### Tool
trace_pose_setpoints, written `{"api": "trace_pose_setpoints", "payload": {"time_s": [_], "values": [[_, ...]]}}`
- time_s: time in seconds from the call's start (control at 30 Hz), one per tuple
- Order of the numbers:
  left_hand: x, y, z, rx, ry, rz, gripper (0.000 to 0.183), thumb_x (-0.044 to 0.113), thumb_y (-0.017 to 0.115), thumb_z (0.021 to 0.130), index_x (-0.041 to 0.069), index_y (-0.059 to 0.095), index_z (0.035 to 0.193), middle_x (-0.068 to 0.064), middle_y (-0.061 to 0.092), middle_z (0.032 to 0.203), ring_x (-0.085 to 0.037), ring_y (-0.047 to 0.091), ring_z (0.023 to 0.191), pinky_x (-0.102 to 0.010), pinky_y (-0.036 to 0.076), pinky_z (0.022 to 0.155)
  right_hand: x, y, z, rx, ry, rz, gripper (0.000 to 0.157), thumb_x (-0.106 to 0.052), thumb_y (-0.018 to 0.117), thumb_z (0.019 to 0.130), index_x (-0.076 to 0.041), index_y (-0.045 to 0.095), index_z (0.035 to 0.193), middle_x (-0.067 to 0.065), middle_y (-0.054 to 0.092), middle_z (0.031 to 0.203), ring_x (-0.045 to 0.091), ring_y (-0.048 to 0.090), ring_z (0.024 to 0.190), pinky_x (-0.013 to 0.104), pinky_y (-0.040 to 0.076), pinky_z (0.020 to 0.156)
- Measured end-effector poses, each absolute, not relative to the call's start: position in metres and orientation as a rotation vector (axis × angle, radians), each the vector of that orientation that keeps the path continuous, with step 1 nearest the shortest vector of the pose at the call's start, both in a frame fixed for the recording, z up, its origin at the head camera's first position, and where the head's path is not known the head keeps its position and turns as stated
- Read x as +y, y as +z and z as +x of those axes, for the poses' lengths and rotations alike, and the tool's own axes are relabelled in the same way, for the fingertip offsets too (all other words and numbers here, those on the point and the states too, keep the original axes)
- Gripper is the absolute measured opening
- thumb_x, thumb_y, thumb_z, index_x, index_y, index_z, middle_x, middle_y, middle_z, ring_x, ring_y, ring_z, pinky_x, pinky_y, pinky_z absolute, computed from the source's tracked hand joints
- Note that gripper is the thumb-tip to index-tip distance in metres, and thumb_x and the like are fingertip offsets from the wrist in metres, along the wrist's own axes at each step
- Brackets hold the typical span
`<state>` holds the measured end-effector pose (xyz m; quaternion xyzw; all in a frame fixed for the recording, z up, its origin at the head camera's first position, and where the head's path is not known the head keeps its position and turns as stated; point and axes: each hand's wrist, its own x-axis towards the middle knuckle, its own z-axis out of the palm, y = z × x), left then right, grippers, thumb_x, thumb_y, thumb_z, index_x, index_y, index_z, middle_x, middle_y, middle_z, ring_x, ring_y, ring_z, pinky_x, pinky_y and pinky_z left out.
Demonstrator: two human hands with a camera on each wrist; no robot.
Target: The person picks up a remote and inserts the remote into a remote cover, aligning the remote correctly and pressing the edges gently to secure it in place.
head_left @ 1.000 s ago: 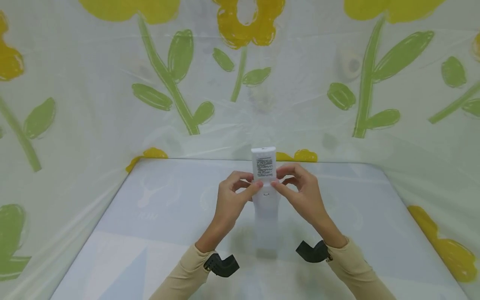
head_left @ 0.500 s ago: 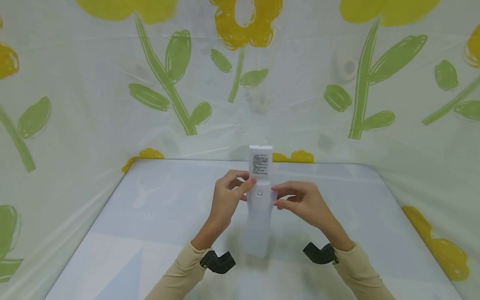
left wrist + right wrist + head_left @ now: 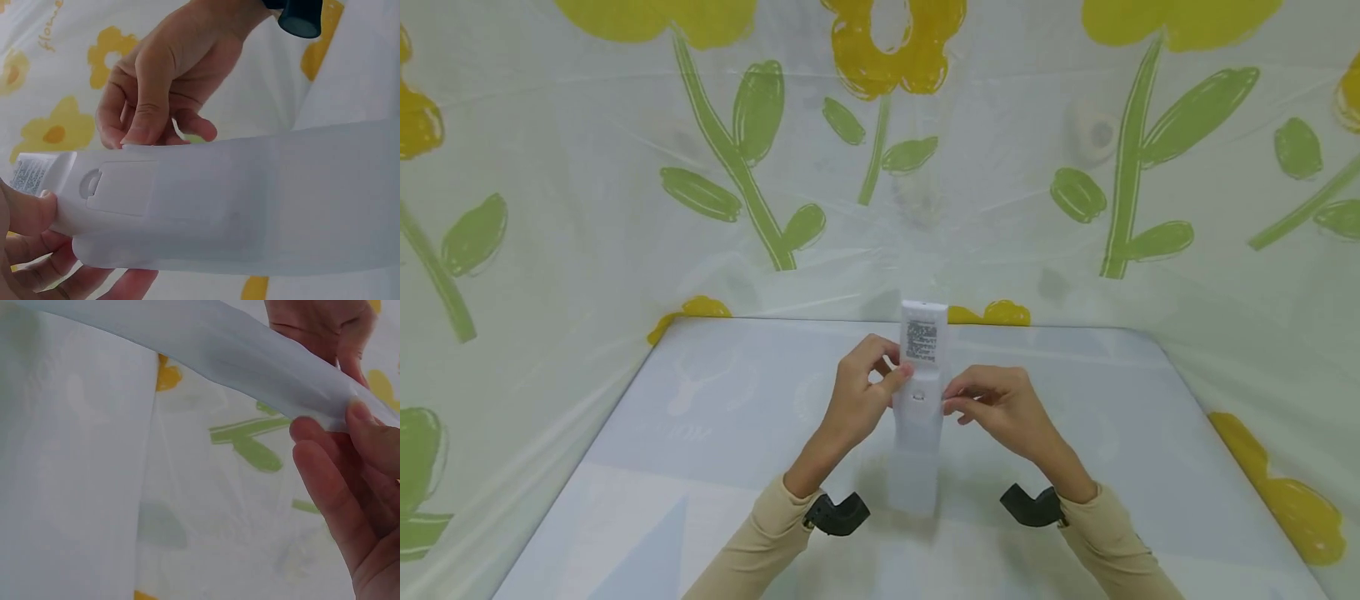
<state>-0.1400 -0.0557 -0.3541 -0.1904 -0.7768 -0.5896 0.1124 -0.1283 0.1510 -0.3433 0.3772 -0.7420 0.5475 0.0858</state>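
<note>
A white remote control (image 3: pixel 922 337) stands upright, its back with printed text and a battery cover (image 3: pixel 125 187) facing me. Its lower part sits inside a long translucent sleeve (image 3: pixel 913 479), which hangs past it towards the table. My left hand (image 3: pixel 861 396) grips the remote's left side, thumb on the back, near the sleeve's mouth. On the opposite side, my right hand (image 3: pixel 1003 408) pinches the sleeve's edge between thumb and fingers. The right wrist view shows the thumb (image 3: pixel 369 428) on that edge. The remote's front is hidden.
Beneath the hands lies a pale table (image 3: pixel 737 417) with faint printing. A white curtain (image 3: pixel 985 208) with yellow flowers and green leaves surrounds its back and sides. Each wrist carries a dark camera mount, one on the left (image 3: pixel 838 514) and one on the right (image 3: pixel 1032 506).
My right hand has moved from the remote's upper edge down and outward to the sleeve's side. The left hand keeps its hold, and the remote has dropped slightly during the last half second.
</note>
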Motion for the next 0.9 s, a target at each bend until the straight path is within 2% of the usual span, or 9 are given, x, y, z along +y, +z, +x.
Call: {"api": "trace_pose_setpoints", "payload": {"time_s": [0.1, 0.23, 0.33, 0.47, 0.6, 0.77, 0.9], "values": [[-0.056, -0.354, -0.139, -2.299, -1.704, -0.582, 0.006, 0.005, 0.058, 0.090, 0.006, 0.062, 0.095, -0.002, 0.051, 0.090, -0.018, 0.053, 0.072, -0.036, 0.055, 0.049, 0.151, -0.342, -0.129, -2.220, 1.655, 1.137, 0.013, 0.017, 0.066, 0.078, 0.006, 0.064, 0.085, 0.022, 0.065, 0.077, 0.028, 0.066, 0.061, 0.037, 0.055, 0.049], [-0.057, -0.353, -0.140, -2.317, -1.672, -0.605, 0.006, 0.005, 0.058, 0.090, 0.006, 0.061, 0.095, -0.001, 0.051, 0.092, -0.017, 0.054, 0.074, -0.032, 0.054, 0.050, 0.152, -0.342, -0.130, -2.246, 1.660, 1.110, 0.012, 0.016, 0.066, 0.078, 0.007, 0.064, 0.085, 0.022, 0.066, 0.077, 0.030, 0.066, 0.061, 0.039, 0.056, 0.051], [-0.058, -0.354, -0.141, -2.313, -1.704, -0.600, 0.007, 0.007, 0.059, 0.090, 0.008, 0.061, 0.097, -0.002, 0.052, 0.093, -0.018, 0.054, 0.075, -0.031, 0.055, 0.052, 0.151, -0.340, -0.129, -2.292, 1.616, 1.060, 0.014, 0.015, 0.067, 0.077, 0.005, 0.064, 0.086, 0.019, 0.066, 0.079, 0.026, 0.066, 0.067, 0.038, 0.057, 0.055], [-0.060, -0.358, -0.144, -2.290, -1.836, -0.539, 0.007, 0.009, 0.060, 0.092, 0.009, 0.062, 0.099, -0.003, 0.054, 0.095, -0.021, 0.057, 0.078, -0.034, 0.056, 0.054, 0.148, -0.335, -0.125, -2.361, 1.497, 0.935, 0.021, 0.010, 0.072, 0.076, 0.002, 0.066, 0.094, 0.013, 0.062, 0.092, 0.017, 0.063, 0.081, 0.033, 0.057, 0.063], [-0.060, -0.360, -0.144, -2.282, -1.926, -0.494, 0.009, 0.009, 0.060, 0.092, 0.007, 0.062, 0.101, -0.005, 0.055, 0.098, -0.024, 0.058, 0.081, -0.041, 0.056, 0.056, 0.144, -0.332, -0.120, -2.323, 1.455, 0.839, 0.030, 0.010, 0.074, 0.074, 0.004, 0.064, 0.102, 0.013, 0.059, 0.098, 0.018, 0.058, 0.086, 0.030, 0.057, 0.066], [-0.055, -0.343, -0.132, -2.284, -1.926, -0.505, 0.009, 0.003, 0.060, 0.091, 0.002, 0.061, 0.100, -0.010, 0.055, 0.097, -0.030, 0.058, 0.083, -0.050, 0.054, 0.058, 0.136, -0.330, -0.116, -2.290, 1.545, 0.736, 0.036, 0.010, 0.073, 0.076, 0.006, 0.059, 0.109, 0.014, 0.063, 0.092, 0.019, 0.060, 0.082, 0.027, 0.055, 0.064], [-0.052, -0.326, -0.117, -2.278, -1.871, -0.512, 0.006, 0.001, 0.061, 0.090, 0.001, 0.061, 0.096, -0.011, 0.055, 0.095, -0.029, 0.058, 0.082, -0.045, 0.055, 0.057, 0.131, -0.331, -0.113, -2.291, 1.583, 0.651, 0.034, 0.007, 0.072, 0.077, 0.005, 0.060, 0.109, 0.013, 0.065, 0.092, 0.016, 0.062, 0.077, 0.028, 0.053, 0.058]]}}
